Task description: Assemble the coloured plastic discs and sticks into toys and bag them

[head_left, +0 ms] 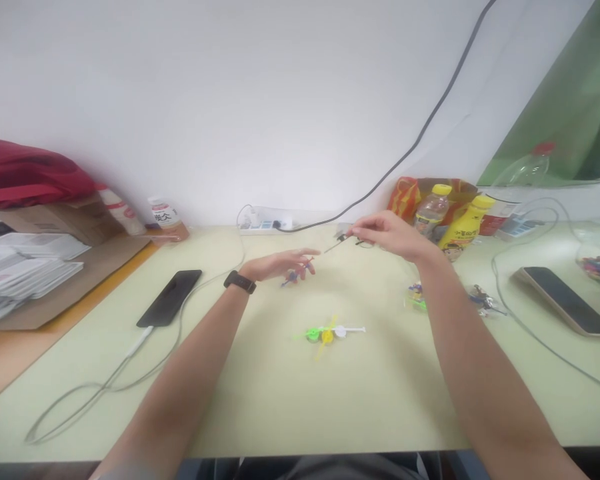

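My left hand [279, 265], with a dark watch [239, 282] on the wrist, hovers over the pale green table [280, 400], fingers stretched out over a small blue and red plastic piece [294, 276]. Whether it holds that piece I cannot tell. My right hand [387, 233] is raised further back, fingers pinched on a thin dark stick-like part [339, 241] that points left toward my left hand. Nearer me on the table lies a small assembly of green, yellow and white plastic wheels and sticks [327, 333].
A black phone [170, 297] on a white cable lies left; another phone [563, 299] lies right. Small plastic toy bits [417, 297] sit by my right forearm. Bottles [463, 225], a power strip [265, 225] and a black cable line the wall. Boxes and papers [25, 267] stack at left.
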{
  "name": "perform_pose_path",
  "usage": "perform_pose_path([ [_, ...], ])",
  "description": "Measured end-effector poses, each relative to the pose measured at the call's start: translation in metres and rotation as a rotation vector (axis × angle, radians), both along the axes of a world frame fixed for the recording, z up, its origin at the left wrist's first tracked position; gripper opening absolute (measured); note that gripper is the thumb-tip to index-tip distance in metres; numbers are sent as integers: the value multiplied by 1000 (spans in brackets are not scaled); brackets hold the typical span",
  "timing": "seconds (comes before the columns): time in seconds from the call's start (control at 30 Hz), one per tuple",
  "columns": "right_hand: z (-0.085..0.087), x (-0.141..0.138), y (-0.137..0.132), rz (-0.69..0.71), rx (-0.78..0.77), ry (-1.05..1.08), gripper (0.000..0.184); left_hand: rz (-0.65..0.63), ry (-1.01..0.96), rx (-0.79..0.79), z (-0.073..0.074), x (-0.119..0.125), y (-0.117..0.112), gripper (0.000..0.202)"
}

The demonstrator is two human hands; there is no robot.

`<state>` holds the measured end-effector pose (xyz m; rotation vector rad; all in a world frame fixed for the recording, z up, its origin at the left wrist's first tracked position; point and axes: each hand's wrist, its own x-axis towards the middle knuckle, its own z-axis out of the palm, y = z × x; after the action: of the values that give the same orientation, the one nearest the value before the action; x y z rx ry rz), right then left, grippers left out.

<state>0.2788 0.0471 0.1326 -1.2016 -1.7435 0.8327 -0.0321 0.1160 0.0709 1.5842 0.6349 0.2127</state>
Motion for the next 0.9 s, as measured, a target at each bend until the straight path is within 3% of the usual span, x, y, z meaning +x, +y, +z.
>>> perform_pose_path([
  [0.2,-13,4,14,-99,48,81,20,-30,6,85,-3,7,0,63],
  [0.47,-26,-13,22,22,-13,-15,20,-52,-37,129,-3,18,-3,66],
  [0.67,-30,-39,21,80,30,-108,22,-55,-64,133,-8,24,-3,51],
  [0.9,-30,-54,16,178,47,-118,15,-43,-81,115,-7,29,-5,59],
])
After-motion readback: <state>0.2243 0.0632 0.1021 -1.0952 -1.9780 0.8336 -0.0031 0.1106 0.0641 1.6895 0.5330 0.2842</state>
